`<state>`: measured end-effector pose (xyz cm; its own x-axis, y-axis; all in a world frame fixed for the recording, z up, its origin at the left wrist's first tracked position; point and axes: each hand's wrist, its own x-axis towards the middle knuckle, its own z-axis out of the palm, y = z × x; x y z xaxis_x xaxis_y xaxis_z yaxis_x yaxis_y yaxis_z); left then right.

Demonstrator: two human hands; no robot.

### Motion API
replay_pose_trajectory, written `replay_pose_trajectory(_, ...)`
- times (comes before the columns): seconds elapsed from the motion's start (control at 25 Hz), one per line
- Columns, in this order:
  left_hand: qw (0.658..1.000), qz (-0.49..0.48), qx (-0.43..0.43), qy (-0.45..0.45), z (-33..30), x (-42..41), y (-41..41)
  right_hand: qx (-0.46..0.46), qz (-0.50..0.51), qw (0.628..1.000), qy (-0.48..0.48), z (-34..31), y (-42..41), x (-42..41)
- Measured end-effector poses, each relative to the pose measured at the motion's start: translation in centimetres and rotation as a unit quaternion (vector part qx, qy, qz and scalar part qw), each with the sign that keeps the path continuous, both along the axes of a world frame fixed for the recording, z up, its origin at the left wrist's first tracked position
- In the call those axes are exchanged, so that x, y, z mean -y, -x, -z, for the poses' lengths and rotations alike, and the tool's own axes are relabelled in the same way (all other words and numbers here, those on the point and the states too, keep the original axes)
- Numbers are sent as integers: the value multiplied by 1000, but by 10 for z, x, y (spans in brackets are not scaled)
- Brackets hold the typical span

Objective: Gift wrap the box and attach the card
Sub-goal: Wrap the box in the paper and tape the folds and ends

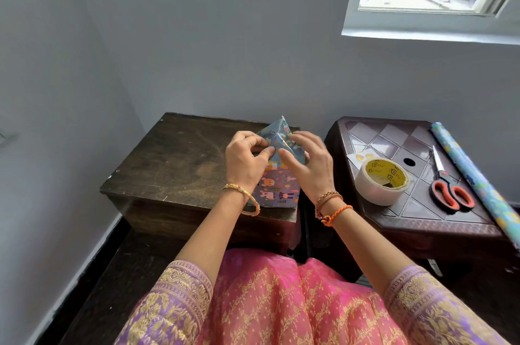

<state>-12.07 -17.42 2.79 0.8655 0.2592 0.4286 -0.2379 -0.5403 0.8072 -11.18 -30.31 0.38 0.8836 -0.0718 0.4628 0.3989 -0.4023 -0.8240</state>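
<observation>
A small box wrapped in blue-purple cartoon-animal paper (277, 189) stands on the right part of a dark wooden table (174, 158). At its far end the paper rises in a pointed flap. My left hand (244, 161) pinches the folded paper on the left side of that end. My right hand (309, 167) presses the paper from the right, fingers bent over the fold. A small pale card with yellow marks (358, 157) lies on the neighbouring stool, partly behind the tape roll.
To the right stands a dark brown plastic stool (394, 220) holding a roll of tape (381, 181), red-handled scissors (450, 189) and a roll of blue wrapping paper (475, 175) along its right edge. Walls close in at the back and left.
</observation>
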Motion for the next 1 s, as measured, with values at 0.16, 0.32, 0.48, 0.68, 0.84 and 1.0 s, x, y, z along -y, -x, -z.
replay_pose_trajectory(0.16, 1000, -6, 8, 5, 3, -1, 3, -44, -7, 996, -82, -5, 1, 3)
replay_pose_trajectory(0.32, 999, 1, 30, -21, 6, -6, 7, -87, -4, 995, -43, -17, -2, 8)
replay_pose_trajectory(0.48, 999, -25, 20, -11, 13, -6, 4, -65, 2, 998, 23, -16, -2, 9)
replay_pose_trajectory(0.68, 997, -18, -65, -26, 9, -8, -1, -105, 7, 994, 40, -13, -5, 12)
replay_pose_trajectory(0.84, 988, 54, -131, -60, 2, -21, -1, -158, -36, 986, 35, -15, -4, 15)
replay_pose_trajectory(1.0, 984, 92, -152, -26, 3, -25, 6, -170, -78, 981, 49, -19, -1, 18)
